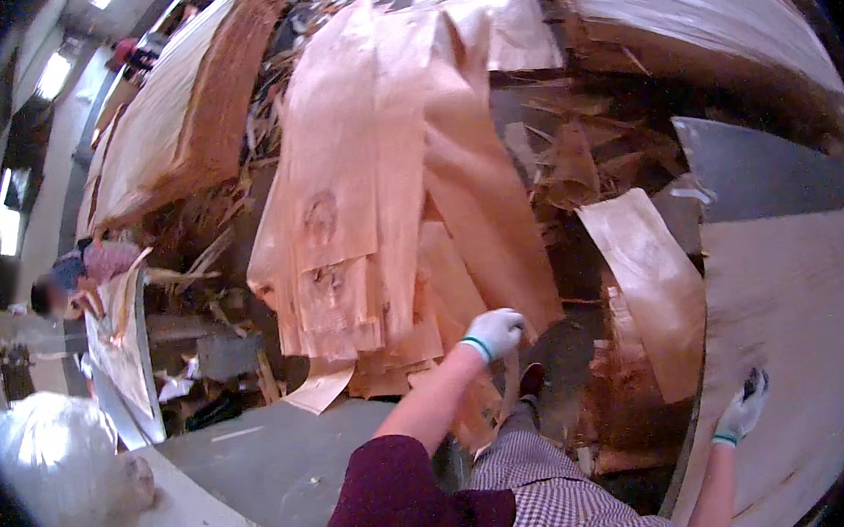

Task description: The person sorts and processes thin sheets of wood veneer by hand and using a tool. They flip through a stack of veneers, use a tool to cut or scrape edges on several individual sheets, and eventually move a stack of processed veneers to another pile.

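Observation:
My left hand (496, 334), in a white glove with a green cuff, is closed beside the lower right corner of a large stack of thin wood veneer sheets (351, 139). A narrow pale veneer strip (511, 381) hangs just below its fingers and appears gripped by them. On the right, my right hand (740, 416), gloved the same way, is over a broad flat veneer sheet (798, 321). Its fingers are curled round a small dark object (755, 384) whose kind I cannot make out.
A loose curved veneer piece (649, 279) leans over a low brown pile (639, 395). Tall veneer stacks (179, 124) stand behind, with scraps (583, 149) between them. At left are a co-worker (92, 272), a clear plastic-wrapped bundle (57, 456) and a grey surface (288, 456).

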### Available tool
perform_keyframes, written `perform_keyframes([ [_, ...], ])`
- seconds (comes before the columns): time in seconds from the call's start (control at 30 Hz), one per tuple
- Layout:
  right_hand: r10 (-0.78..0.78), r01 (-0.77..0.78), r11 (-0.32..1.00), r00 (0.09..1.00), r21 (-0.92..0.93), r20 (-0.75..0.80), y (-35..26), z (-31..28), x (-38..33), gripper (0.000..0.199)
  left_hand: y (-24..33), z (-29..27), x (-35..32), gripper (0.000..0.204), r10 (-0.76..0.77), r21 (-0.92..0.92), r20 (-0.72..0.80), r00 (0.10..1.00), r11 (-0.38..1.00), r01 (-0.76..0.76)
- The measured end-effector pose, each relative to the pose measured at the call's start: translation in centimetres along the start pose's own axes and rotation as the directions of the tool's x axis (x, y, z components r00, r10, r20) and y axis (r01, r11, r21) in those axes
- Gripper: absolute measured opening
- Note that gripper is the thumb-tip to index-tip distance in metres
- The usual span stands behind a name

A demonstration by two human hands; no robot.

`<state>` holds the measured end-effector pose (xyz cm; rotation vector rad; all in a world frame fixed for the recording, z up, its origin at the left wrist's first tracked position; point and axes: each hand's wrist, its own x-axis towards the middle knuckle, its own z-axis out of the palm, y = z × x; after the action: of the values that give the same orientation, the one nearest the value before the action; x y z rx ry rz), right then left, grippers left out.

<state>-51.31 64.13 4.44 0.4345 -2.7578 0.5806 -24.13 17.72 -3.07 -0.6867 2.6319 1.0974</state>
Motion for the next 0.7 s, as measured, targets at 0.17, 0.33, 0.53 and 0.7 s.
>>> perform_keyframes([
  [0.17,-0.027,0.027,1.0,0.999,-0.016,0.024,0.4,0.9,-0.4,0.043,4.1,5.8,-0.5,0.036,-0.097,-0.166,0.131,0.987,0.979,0.118],
  [0.33,0.032,-0.032,0.999,0.999,0.005,0.038,2.5,1.2,-0.3,0.04,6.2,10.2,-3.1,0.035,-0.089,-0.101,0.473,0.876,0.983,0.154],
  [0.53,-0.067,0.074,0.995,0.993,-0.07,0.101,1.2,-0.3,0.2,0.035,5.1,9.6,-4.0,0.034,-0.226,-0.03,0.515,0.827,0.959,0.281],
  [0.7,0.007,-0.005,1.0,0.999,-0.03,0.052,-2.5,-0.7,0.4,0.039,3.4,9.1,-3.3,0.035,-0.298,-0.111,0.399,0.867,0.923,0.368],
])
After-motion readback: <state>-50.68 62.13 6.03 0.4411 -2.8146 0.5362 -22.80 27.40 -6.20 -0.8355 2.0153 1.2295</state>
